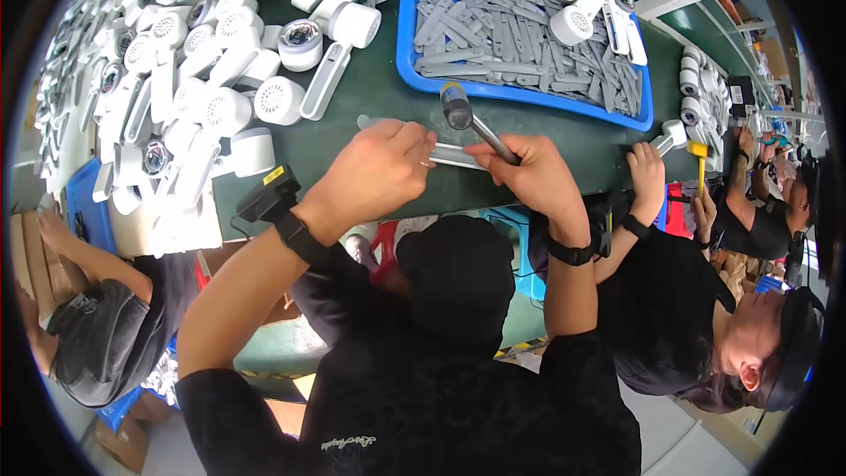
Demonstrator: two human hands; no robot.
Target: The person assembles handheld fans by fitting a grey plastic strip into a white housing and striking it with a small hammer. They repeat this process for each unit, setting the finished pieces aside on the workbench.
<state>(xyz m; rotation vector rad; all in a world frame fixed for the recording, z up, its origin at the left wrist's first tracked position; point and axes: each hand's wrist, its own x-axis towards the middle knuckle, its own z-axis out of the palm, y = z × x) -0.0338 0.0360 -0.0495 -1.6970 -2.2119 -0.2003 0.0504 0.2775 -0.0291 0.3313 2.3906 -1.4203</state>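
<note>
My left hand (379, 172) is closed at the table's near edge, its fingers curled over one end of a slim white fan handle (454, 157). The rest of that piece stretches right, toward my other hand. My right hand (539, 178) grips a small hammer (458, 110) by its metal shaft, with the dark, yellow-capped head raised over the table. Fingers of this hand also reach the handle's right end; whether they press on it I cannot tell. A pale rounded tip (368, 121) shows beyond my left knuckles, mostly hidden.
Many white handheld fans (227, 112) are piled at left. A blue tray (529, 97) of grey strips stands beyond my hands, with several fans on its right side. A co-worker's hand (648, 178) is close on the right, near a yellow hammer (699, 152). Another person (97, 317) works at left.
</note>
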